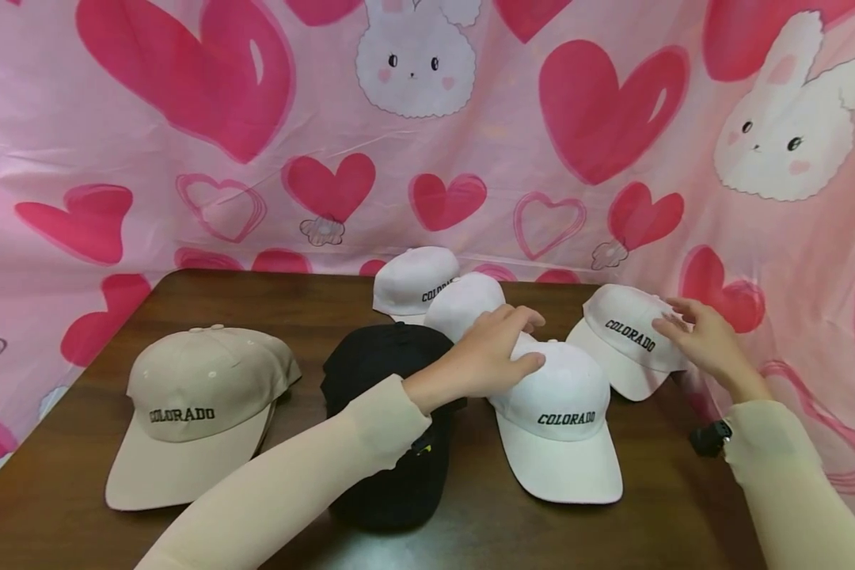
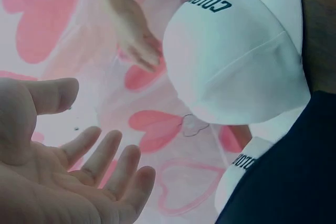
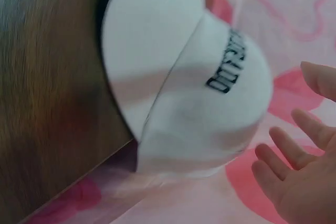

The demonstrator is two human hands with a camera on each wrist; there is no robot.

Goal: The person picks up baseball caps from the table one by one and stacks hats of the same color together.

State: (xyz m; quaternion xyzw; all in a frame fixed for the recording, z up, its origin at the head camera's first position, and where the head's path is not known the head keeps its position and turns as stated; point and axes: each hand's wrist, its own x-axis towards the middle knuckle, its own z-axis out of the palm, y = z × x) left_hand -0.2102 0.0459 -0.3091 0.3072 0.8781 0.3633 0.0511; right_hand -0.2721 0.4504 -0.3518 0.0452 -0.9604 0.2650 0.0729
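Observation:
My left hand (image 1: 495, 352) is over the white cap (image 1: 559, 384) with COLORADO lettering that sits at the front, right of centre. In the left wrist view its fingers are spread and loosely bent, with nothing between them. On the right, my right hand (image 1: 712, 340) is beside the crown of another white COLORADO cap (image 1: 630, 321). The right wrist view shows a gap between its loosely extended fingers and that cap (image 3: 210, 114). Beneath my left forearm lies a black cap (image 1: 381, 356), partly hidden by the sleeve.
Two more white caps stand at the back, one cap (image 1: 409, 277) behind the other cap (image 1: 466, 301). A beige COLORADO cap (image 1: 207, 372) is at the left of the wooden table (image 1: 299, 467). A pink cloth (image 1: 249, 103) with hearts and rabbits hangs behind.

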